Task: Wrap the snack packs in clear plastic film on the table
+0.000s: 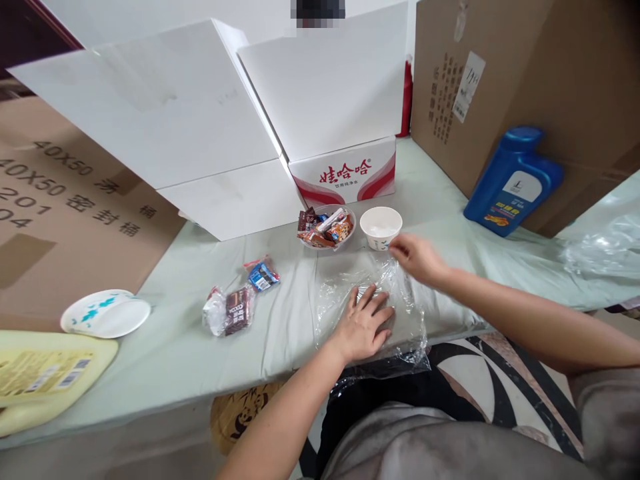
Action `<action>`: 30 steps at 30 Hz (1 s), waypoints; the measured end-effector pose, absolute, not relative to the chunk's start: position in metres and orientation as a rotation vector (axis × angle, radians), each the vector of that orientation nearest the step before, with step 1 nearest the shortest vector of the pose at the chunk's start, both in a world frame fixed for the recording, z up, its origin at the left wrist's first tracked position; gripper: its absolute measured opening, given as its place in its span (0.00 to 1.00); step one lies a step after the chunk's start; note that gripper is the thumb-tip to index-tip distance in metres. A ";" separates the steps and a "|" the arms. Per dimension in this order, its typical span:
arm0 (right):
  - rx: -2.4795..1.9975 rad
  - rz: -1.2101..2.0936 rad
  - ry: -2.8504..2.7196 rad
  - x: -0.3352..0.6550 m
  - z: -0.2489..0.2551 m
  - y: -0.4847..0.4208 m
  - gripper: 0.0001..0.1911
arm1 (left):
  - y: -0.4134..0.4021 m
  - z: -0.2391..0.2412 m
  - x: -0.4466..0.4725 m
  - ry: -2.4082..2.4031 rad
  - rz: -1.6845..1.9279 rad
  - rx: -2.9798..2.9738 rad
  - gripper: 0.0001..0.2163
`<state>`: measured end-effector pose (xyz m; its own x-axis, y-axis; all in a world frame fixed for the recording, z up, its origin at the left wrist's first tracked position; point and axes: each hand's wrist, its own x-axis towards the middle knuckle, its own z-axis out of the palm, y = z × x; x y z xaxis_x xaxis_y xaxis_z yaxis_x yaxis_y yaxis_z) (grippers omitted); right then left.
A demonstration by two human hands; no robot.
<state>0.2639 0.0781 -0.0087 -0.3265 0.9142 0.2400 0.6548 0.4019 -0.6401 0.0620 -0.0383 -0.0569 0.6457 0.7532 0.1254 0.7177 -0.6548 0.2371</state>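
My left hand point(365, 324) lies flat with fingers spread on a thin clear plastic bag point(407, 320), pressing it to the table near the front edge. My right hand point(417, 257) is closed, thumb and fingers pinched together at the bag's far edge, close beside a white paper bowl point(381, 233). That bowl stands upright with blue-green marks on its side. Left of it, a clear plastic bowl point(354, 233) holds several wrapped snacks point(325, 227).
Snack packets point(240, 310) and a blue packet point(263, 275) lie to the left. A tipped paper bowl point(107, 317) and a yellow jug point(50, 377) sit at far left. White cartons point(345, 173) stand behind; a blue bottle point(515, 183) leans by a brown carton point(480, 87).
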 end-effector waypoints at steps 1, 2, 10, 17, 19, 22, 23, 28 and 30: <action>-1.206 0.544 -2.247 0.257 -0.015 0.062 0.14 | -0.038 -0.057 0.062 1.222 0.317 2.695 0.21; -1.107 0.494 -2.394 0.251 -0.024 0.047 0.17 | -0.039 -0.058 0.062 1.230 0.318 2.694 0.22; -1.393 0.059 -2.647 0.264 -0.080 0.017 0.41 | -0.055 -0.070 0.040 1.701 0.532 2.435 0.27; -1.399 0.085 -2.686 0.264 -0.076 0.018 0.41 | -0.024 -0.042 -0.028 2.385 0.315 2.092 0.16; -1.406 0.072 -2.679 0.263 -0.077 0.018 0.42 | -0.019 -0.033 -0.029 2.325 0.319 2.220 0.14; -1.419 0.055 -2.667 0.262 -0.079 0.019 0.43 | -0.016 -0.032 -0.020 1.918 0.275 2.537 0.14; -1.431 0.047 -2.667 0.263 -0.079 0.019 0.44 | -0.015 -0.034 -0.019 1.854 0.227 2.567 0.16; -1.488 -0.011 -2.661 0.271 -0.076 0.019 0.46 | -0.014 -0.045 -0.050 2.170 0.115 2.367 0.23; -1.499 -0.033 -2.660 0.274 -0.074 0.018 0.45 | -0.018 -0.044 -0.067 2.197 0.155 2.337 0.22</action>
<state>0.2739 0.0182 -0.0744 -0.5152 0.8526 0.0876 0.8545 0.5189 -0.0244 -0.0673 -0.0184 -0.0441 0.0602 0.9912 0.1176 0.9979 -0.0624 0.0152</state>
